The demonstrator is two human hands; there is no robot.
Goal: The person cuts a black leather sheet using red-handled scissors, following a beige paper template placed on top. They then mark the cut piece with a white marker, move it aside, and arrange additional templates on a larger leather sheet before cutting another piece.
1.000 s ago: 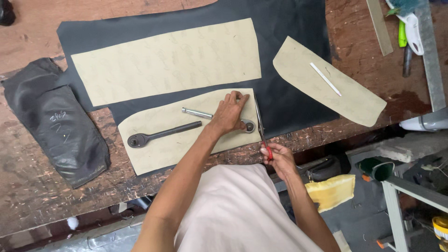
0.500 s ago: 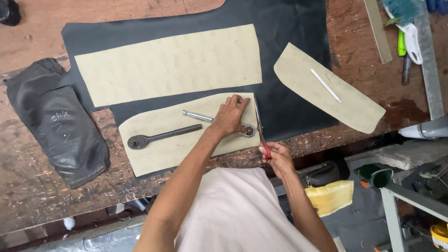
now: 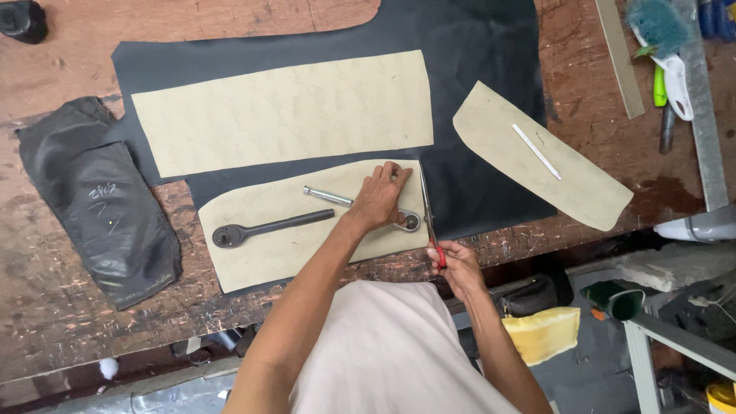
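Our right hand (image 3: pixel 458 264) has its grip closed around the red handles of a pair of scissors (image 3: pixel 429 218), whose long blades run up along the right edge of the lower paper pattern (image 3: pixel 276 249), just beside our other hand. Our left hand (image 3: pixel 381 199) lies flat, fingers spread, pressing that pattern down onto the black sheet of material (image 3: pixel 475 115); its grip holds nothing, though the palm partly covers a small chrome wrench (image 3: pixel 345 201) resting on the paper. A dark ratchet handle (image 3: pixel 268 228) lies on the same pattern, to the left of the hand and apart from it.

Above, a larger rectangular paper pattern (image 3: pixel 284 111) sits on the black sheet. To the right, a third pattern piece (image 3: pixel 583 184) lies half on the sheet and half on the worn wooden desk (image 3: pixel 46 307), with a thin white stick (image 3: pixel 535 151) on top of it. A folded piece of black leather (image 3: pixel 100 207) lies at the left of the desk. At the far right edge we see a metal ruler (image 3: pixel 701 115) and some green and white tools (image 3: pixel 668 73).
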